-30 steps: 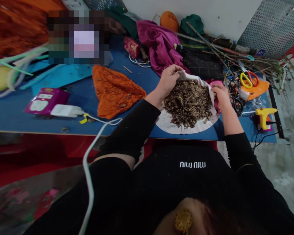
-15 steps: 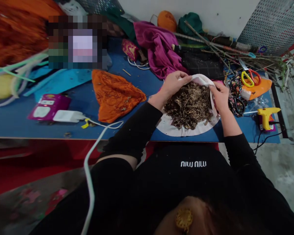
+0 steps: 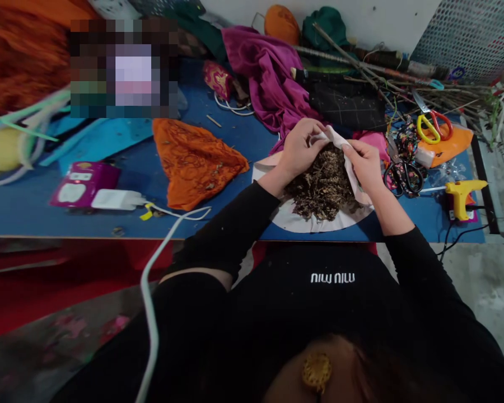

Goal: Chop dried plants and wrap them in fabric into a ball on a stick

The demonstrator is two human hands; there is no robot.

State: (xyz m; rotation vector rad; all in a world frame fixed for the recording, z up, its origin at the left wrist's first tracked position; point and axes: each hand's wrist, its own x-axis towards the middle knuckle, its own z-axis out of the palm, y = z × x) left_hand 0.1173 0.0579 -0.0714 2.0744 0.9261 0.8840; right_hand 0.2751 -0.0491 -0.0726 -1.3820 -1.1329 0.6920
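Note:
A round white cloth (image 3: pixel 292 218) lies near the table's front edge with a heap of dried brown herbs (image 3: pixel 323 187) on it. My left hand (image 3: pixel 300 148) pinches the far rim of the cloth, fingers closed. On the other side of the heap, my right hand (image 3: pixel 364 165) grips the same rim, thumb and fingers pressed on the fabric. Between the two hands the cloth is lifted and gathered over the back of the herbs, while its near part lies flat. Black-handled scissors (image 3: pixel 403 176) rest just right of my right hand.
An orange cloth (image 3: pixel 193 162) and a purple power strip (image 3: pixel 86 182) with a white plug lie to the left. Magenta fabric (image 3: pixel 273 84) and twigs (image 3: pixel 453 95) fill the back. Red-and-yellow scissors (image 3: pixel 434 126) and a yellow glue gun (image 3: pixel 462 198) are at the right.
Both hands have come closer together, drawing the cloth's far rim into a tighter gather. The right hand has moved leftward, and the black-handled scissors show more fully.

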